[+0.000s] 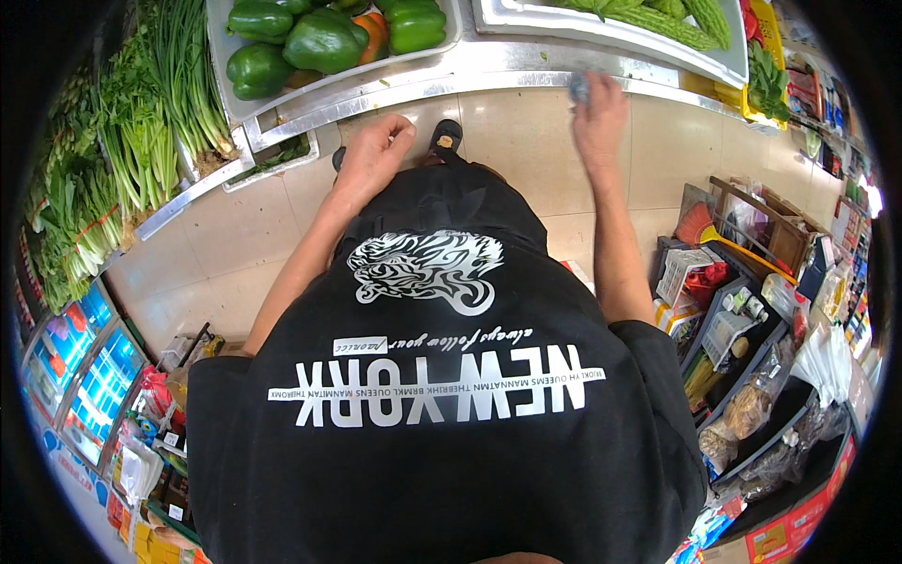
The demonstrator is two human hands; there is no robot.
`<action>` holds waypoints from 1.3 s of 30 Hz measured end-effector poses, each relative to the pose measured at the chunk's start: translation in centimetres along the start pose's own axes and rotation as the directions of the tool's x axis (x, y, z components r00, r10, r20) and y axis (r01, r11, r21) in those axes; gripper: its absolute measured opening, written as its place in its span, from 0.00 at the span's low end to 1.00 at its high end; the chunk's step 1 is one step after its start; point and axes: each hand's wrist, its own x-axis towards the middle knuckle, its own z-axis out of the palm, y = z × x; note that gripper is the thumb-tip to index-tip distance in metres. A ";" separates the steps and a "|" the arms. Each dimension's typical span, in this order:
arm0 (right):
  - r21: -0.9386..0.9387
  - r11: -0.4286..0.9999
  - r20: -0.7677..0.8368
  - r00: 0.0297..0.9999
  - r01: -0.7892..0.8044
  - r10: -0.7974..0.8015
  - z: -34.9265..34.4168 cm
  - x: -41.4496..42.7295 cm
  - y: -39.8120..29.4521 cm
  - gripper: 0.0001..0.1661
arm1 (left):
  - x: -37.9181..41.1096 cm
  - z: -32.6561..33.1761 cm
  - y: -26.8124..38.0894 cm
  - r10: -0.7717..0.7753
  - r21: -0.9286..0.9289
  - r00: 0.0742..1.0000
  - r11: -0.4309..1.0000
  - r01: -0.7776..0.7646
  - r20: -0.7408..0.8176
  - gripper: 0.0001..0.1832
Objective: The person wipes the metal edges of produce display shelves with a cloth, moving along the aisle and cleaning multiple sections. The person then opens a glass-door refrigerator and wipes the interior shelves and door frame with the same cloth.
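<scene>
Beside the metal edge of the display shelf (486, 79), my right hand (602, 120) grips a small grey-blue wad, perhaps a cloth (579, 90), blurred in the picture. My left hand (375, 149) hovers over the floor in front of my body, its fingers curled in, with nothing seen in it; the palm side is hidden. Ahead of the left hand, a white tray (338, 83) holds several green bell peppers (328, 42), one partly orange. Beyond the right hand, another white tray (738, 53) carries bitter melons (669, 27).
Leafy greens (144, 148) and scallions (187, 77) line the left shelf, above a low tray (310, 151). A glass-topped case (91, 366) stands lower left. To the right are a broom (694, 222), a white basket (680, 275) and shelves of bagged goods (750, 409).
</scene>
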 end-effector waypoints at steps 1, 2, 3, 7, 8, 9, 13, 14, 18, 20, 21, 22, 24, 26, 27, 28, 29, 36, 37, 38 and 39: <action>-0.021 0.999 -0.037 0.999 -0.040 0.040 0.1 0.0 2.2 0.27 | -0.1 0.1 0.0 -0.008 0.000 1.000 1.000 0.008 0.006 0.15; -0.044 0.995 -0.074 0.994 -0.085 0.082 0.1 -0.1 4.2 0.26 | -0.3 0.1 0.2 -0.016 0.000 1.000 1.000 0.016 0.017 0.15; -0.048 0.992 -0.087 0.990 -0.118 0.113 -0.3 -0.1 5.4 0.25 | -0.5 0.1 0.3 -0.025 -0.003 0.999 1.000 0.026 0.024 0.15; -0.075 0.976 -0.125 0.973 -0.204 0.194 -0.9 0.5 6.5 0.24 | -0.7 -0.4 -0.1 -0.020 0.017 0.997 1.000 0.019 0.072 0.14; -0.082 0.975 -0.119 0.973 -0.207 0.197 -0.6 0.6 6.0 0.24 | -0.7 -0.6 0.1 -0.019 0.024 0.997 1.000 0.018 0.075 0.15; -0.093 0.973 -0.112 0.973 -0.211 0.201 -0.5 0.6 5.2 0.24 | -0.7 -0.7 0.1 -0.019 0.028 0.997 0.999 0.016 0.080 0.15; -0.090 0.981 -0.094 0.982 -0.169 0.161 0.6 0.1 0.1 0.24 | -0.7 -1.6 -0.6 0.043 0.000 0.998 0.999 -0.043 0.041 0.14; -0.086 0.985 -0.103 0.985 -0.146 0.137 0.8 -0.1 -1.3 0.24 | -0.7 -1.9 -0.6 0.042 -0.010 0.998 0.999 -0.042 0.052 0.14; -0.062 0.996 -0.100 0.993 -0.061 0.055 1.8 0.0 -5.8 0.26 | -0.8 -3.2 -1.5 0.098 0.018 0.993 0.995 -0.099 0.066 0.14; -0.019 0.999 -0.074 0.997 -0.033 0.032 2.3 -0.1 -7.8 0.27 | -1.4 -3.7 -2.4 0.124 0.023 0.992 0.992 -0.125 0.037 0.14; 0.000 1.000 -0.066 0.998 -0.013 0.013 2.5 0.1 -8.7 0.27 | -1.5 -4.0 -2.6 0.143 0.024 0.990 0.989 -0.143 0.016 0.14; 0.024 1.000 -0.048 0.999 -0.010 0.011 2.8 0.1 -9.5 0.28 | -1.7 -4.3 -2.4 0.131 0.002 0.991 0.991 -0.131 0.025 0.14; 0.048 0.999 -0.025 1.000 -0.011 0.012 2.9 0.1 -11.5 0.29 | -2.3 -4.9 -2.1 0.102 -0.038 0.994 0.994 -0.100 0.047 0.13; 0.062 0.998 0.010 1.000 -0.019 0.018 3.3 0.1 -12.8 0.31 | -2.4 -5.0 -2.2 0.066 -0.071 0.996 0.996 -0.062 0.065 0.13; 0.072 0.997 0.016 1.000 -0.016 0.015 3.5 0.0 -13.4 0.32 | -2.8 -5.0 -2.4 0.038 -0.088 0.996 0.996 -0.031 0.075 0.13; 0.082 0.997 0.023 1.000 -0.013 0.011 3.5 -0.1 -13.8 0.32 | -2.8 -4.9 -2.6 0.039 -0.086 0.996 0.996 -0.033 0.077 0.13; 0.092 0.996 0.031 1.000 -0.010 0.007 3.5 -0.1 -14.1 0.32 | -2.5 -4.8 -2.7 0.040 -0.085 0.996 0.996 -0.034 0.079 0.13; 0.122 0.987 0.047 0.993 0.106 -0.113 3.3 0.0 -13.9 0.30 | -1.3 -3.4 -1.3 0.090 -0.068 0.995 0.994 -0.087 0.043 0.14; 0.131 0.983 0.052 0.990 0.125 -0.133 3.0 0.1 -13.6 0.30 | -1.0 -2.9 -0.7 0.085 -0.062 0.995 0.995 -0.082 0.056 0.14; 0.161 0.978 0.074 0.986 0.136 -0.150 2.6 0.1 -13.2 0.29 | -0.6 -2.3 -0.1 0.081 -0.057 0.994 0.995 -0.077 0.070 0.14; 0.170 0.976 0.082 0.985 0.135 -0.151 2.3 0.1 -12.6 0.29 | -0.1 -1.7 0.6 0.076 -0.050 0.994 0.996 -0.072 0.083 0.14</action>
